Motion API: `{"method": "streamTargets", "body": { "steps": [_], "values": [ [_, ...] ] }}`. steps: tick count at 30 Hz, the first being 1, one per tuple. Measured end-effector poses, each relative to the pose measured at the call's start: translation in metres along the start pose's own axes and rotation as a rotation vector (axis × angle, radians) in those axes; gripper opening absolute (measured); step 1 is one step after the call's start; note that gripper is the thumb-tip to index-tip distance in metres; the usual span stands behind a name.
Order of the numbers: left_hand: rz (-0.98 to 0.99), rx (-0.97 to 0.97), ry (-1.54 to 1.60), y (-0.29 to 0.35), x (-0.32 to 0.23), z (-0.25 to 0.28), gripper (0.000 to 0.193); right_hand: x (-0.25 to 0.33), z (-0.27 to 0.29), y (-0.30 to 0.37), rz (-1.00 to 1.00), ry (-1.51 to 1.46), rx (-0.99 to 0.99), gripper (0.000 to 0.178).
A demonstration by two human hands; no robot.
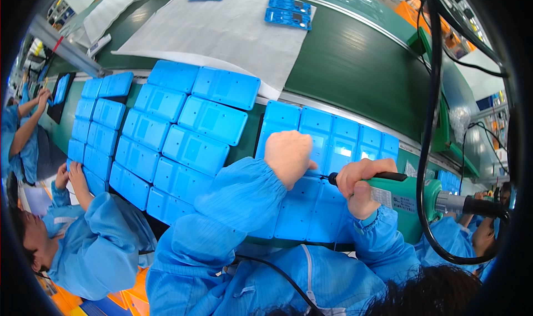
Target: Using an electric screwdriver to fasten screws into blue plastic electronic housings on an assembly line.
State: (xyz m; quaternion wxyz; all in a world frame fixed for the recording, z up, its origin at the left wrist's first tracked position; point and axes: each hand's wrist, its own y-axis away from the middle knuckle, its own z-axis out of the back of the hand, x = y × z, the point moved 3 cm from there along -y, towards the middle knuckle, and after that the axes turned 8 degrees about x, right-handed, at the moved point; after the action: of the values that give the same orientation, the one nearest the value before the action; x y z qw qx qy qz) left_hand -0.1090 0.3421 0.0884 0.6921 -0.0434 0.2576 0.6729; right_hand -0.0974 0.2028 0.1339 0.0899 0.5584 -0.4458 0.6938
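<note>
My right hand (362, 184) grips a green electric screwdriver (408, 200) that lies nearly level, its black nose and thin bit pointing left. Close to the bit's tip is my left hand (288, 156), its fingers curled down over a block of blue plastic housings (343, 128). What those fingers hold, if anything, is hidden beneath the hand. The housings lie flat, edge to edge, with small round holes and shallow rectangular recesses. Exactly where the bit's tip touches cannot be made out.
More blue housings (205, 116) lie in rows to the left. Across the green belt (344, 55) runs a white sheet (233, 36) bearing blue pieces with dark parts (287, 19). A thick black cable (426, 149) loops at right. Co-workers in blue sit at left (105, 244) and right.
</note>
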Motion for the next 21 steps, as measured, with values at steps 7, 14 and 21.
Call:
{"method": "streamTargets", "body": {
  "steps": [7, 14, 21],
  "values": [
    [0.013, 0.188, 0.034, 0.001, -0.005, 0.011, 0.037, 0.000, -0.003, 0.001, 0.068, 0.128, 0.132, 0.026],
    [0.038, 0.029, -0.003, 0.014, -0.002, 0.008, 0.036, 0.008, -0.003, -0.004, -0.066, 0.012, -0.129, 0.035],
    [0.034, 0.223, 2.198, 0.086, 0.003, -0.031, 0.018, 0.050, 0.004, -0.019, 0.077, -0.011, -0.114, 0.036]
  ]
}}
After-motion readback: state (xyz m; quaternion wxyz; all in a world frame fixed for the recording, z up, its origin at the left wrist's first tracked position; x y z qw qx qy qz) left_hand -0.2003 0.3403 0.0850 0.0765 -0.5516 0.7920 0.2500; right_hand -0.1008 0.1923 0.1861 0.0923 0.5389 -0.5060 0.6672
